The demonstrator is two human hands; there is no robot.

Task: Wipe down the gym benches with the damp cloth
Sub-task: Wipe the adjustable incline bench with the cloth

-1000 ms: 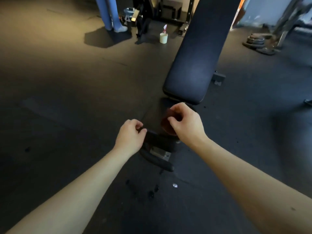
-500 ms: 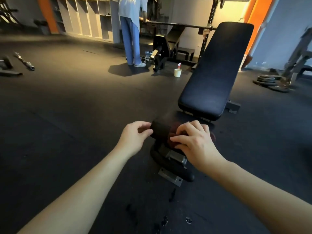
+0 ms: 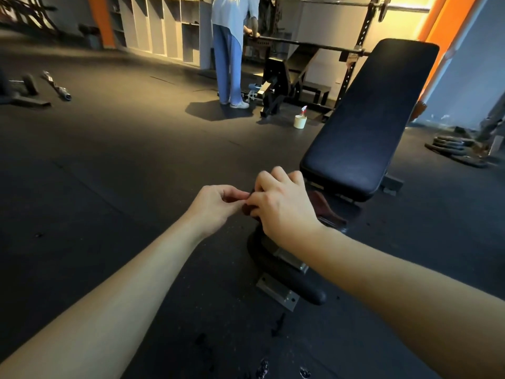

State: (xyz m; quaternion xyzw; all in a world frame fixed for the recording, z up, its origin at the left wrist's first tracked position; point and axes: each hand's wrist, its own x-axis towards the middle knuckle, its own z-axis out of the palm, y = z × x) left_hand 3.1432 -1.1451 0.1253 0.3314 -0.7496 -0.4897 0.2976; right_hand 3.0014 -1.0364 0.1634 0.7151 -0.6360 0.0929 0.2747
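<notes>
Facing the bench (image 3: 369, 119) with back pad tilted up and away. Working at the low near end, above the foot bar (image 3: 287, 280). Holding left hand (image 3: 216, 206) and right hand (image 3: 284, 209) close, fingertips touching. Pinching the dark red cloth (image 3: 323, 207) with both, fingers curled and clamped on it, leaving the rest draped over the near end beside the right hand. Probably gathering or refolding the cloth rather than wiping yet, so next needing a flat fold under one palm, then a firm sweep up the pad
</notes>
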